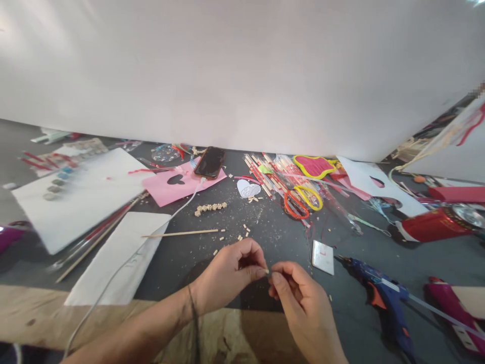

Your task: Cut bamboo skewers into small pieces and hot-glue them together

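Observation:
Close to the table's front edge, my left hand (237,270) is closed, thumb and forefinger pinching a small pale stick piece (267,271). My right hand (299,293) meets it there with its fingertips pinched together. What the right fingers grip is too small to make out. Several short stick pieces (240,237) lie scattered just beyond the hands. A thin wooden stick (181,234) lies to the left. Behind it rests a bumpy strip of pale clusters (210,209). Farther back is a white paper heart (244,188) with a drawn pattern.
Orange-and-yellow-handled scissors (296,203) lie beside bundled red-and-white sticks (261,174). At right are a blue glue gun (382,290), a white square tile (323,257) and a red can (435,225). A phone (209,163) with a white cable (176,215) rests on pink paper (162,189).

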Motion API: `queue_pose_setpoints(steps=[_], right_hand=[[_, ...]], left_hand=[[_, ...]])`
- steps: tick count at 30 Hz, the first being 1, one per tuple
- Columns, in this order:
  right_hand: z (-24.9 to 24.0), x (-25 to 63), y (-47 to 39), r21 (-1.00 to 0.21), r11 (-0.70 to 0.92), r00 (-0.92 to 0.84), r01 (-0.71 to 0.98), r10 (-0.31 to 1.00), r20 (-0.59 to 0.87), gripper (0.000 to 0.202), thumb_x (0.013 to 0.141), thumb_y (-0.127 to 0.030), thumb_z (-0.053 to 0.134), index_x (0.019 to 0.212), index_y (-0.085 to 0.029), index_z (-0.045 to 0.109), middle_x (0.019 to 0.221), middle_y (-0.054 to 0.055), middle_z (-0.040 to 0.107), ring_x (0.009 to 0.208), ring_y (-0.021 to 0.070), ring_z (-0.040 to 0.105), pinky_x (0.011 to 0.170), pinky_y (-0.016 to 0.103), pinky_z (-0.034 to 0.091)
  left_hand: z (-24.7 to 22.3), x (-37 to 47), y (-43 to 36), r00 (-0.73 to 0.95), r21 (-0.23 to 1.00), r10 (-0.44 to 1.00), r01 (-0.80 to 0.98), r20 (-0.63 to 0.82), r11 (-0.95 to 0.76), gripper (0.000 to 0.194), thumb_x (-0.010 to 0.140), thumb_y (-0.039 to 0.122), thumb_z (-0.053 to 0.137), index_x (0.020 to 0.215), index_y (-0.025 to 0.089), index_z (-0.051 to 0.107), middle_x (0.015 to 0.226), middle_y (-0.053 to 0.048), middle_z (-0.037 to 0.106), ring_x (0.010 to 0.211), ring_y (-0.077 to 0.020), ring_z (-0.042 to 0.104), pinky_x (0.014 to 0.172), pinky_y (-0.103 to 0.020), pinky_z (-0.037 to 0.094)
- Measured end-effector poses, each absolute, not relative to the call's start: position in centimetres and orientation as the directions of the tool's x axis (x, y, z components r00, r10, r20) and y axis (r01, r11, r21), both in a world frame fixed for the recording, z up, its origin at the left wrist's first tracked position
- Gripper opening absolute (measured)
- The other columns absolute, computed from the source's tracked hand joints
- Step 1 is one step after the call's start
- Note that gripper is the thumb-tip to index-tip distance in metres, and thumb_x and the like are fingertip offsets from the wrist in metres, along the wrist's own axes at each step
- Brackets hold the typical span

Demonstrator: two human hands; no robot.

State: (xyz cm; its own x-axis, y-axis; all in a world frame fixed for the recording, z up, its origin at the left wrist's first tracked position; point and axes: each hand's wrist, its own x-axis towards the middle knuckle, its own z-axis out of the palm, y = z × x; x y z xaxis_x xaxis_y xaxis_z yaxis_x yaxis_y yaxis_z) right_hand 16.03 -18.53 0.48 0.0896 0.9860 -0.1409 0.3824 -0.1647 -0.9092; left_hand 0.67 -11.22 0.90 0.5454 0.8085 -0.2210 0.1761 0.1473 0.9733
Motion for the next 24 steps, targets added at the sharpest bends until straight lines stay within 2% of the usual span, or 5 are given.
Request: queue_pose_setpoints(steps=[7, 13, 17, 20, 24], right_hand=[[0.7, 15.5, -18.4, -0.851, -0.118, 0.084, 0.512, 0.993, -0.087, 0.019, 0.086, -0.032, 0.048, 0.087, -0.021, 0.064, 0.064, -0.002, 0.064, 0.059, 0.0131, 0.061, 0.056, 0.019, 0.045], [0.8, 15.5, -18.0, -0.772, -0.032, 0.03, 0.635, 0.999, -0.017, 0.016, 0.083, -0.028, 0.048, 0.08, -0.021, 0.062, 0.069, -0.001, 0.065, 0.06, 0.0128, 0.059, 0.056, 0.019, 0.043], [0.5, 15.4, -18.0, -0.755, -0.027, 0.008, 0.655, 1.0, -0.03, 0.015, 0.085, -0.027, 0.044, 0.078, -0.021, 0.057, 0.066, -0.002, 0.062, 0.058, 0.0121, 0.057, 0.054, 0.019, 0.042], [0.6, 15.4, -18.2, -0.728, -0.049, 0.019, 0.684, 0.999, -0.05, 0.022, 0.089, -0.031, 0.04, 0.075, -0.021, 0.054, 0.061, -0.003, 0.058, 0.053, 0.0116, 0.053, 0.049, 0.019, 0.039], [1.1, 17.4, -19.1, -0.635, -0.085, 0.124, 0.768, 0.992, 0.018, 0.028, 0.09, -0.041, 0.039, 0.075, -0.023, 0.054, 0.061, -0.001, 0.059, 0.053, 0.0132, 0.055, 0.052, 0.022, 0.041]], left_hand=[[1.6, 0.2, -11.7, 0.524, 0.938, 0.831, 0.346, -0.185, -0.009, 0.002, 0.075, 0.016, 0.055, 0.073, 0.017, 0.055, 0.068, 0.004, 0.056, 0.065, -0.0105, 0.049, 0.059, -0.02, 0.036], [1.4, -0.1, -12.0, 0.575, 0.871, 0.818, 0.403, -0.001, -0.282, 0.017, 0.073, 0.004, 0.047, 0.073, 0.018, 0.055, 0.074, 0.002, 0.059, 0.072, -0.0111, 0.051, 0.067, -0.021, 0.037], [1.5, -0.1, -12.1, 0.555, 0.925, 0.83, 0.346, -0.065, -0.159, 0.013, 0.075, 0.007, 0.049, 0.073, 0.018, 0.056, 0.072, 0.003, 0.058, 0.069, -0.0107, 0.052, 0.065, -0.02, 0.039], [1.7, -0.4, -11.9, 0.545, 0.963, 0.831, 0.266, -0.106, -0.052, 0.015, 0.081, 0.014, 0.048, 0.086, 0.019, 0.061, 0.078, 0.001, 0.06, 0.073, -0.0113, 0.054, 0.066, -0.02, 0.041], [1.8, -1.1, -11.7, 0.579, 0.961, 0.815, 0.241, -0.032, -0.133, 0.025, 0.085, 0.014, 0.043, 0.092, 0.022, 0.065, 0.084, 0.0, 0.058, 0.076, -0.011, 0.053, 0.069, -0.02, 0.04]])
